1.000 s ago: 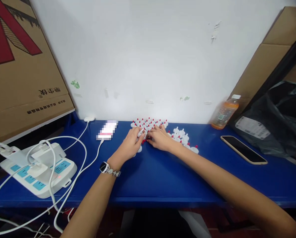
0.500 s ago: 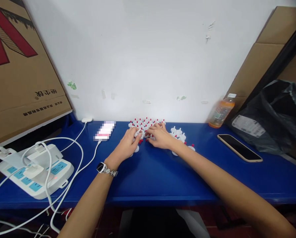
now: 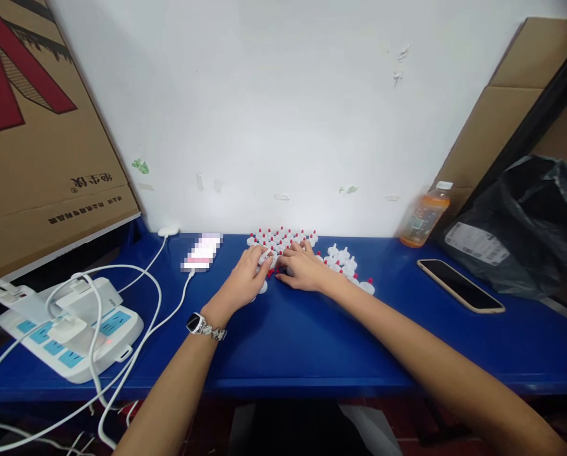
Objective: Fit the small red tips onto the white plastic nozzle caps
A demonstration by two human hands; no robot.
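My left hand (image 3: pixel 243 275) is closed round a white nozzle cap (image 3: pixel 265 256), thumb and fingers at its sides. Just right of it is my right hand (image 3: pixel 302 266), fingers bent over the near side of the cluster; what lies between its fingertips is too small to make out. Small loose red tip caps (image 3: pixel 271 273) lie between the hands. Behind them several white nozzle caps with red tips (image 3: pixel 282 232) stand close together by the wall. Right of my right hand are several white nozzle caps without red tips (image 3: pixel 343 254), with a few red-tipped ones in front.
A white power strip (image 3: pixel 117 329) with looping cables covers the left of the blue table (image 3: pixel 312 354). A charging phone (image 3: pixel 202 252) lies nearby. On the right are an orange drink bottle (image 3: pixel 426 215), another phone (image 3: pixel 460 286) and a dark plastic bag (image 3: pixel 525 215).
My right hand has shifted slightly left and down, its fingertips now nearer the loose red tip caps. My left hand keeps its hold on the white nozzle cap, almost still.
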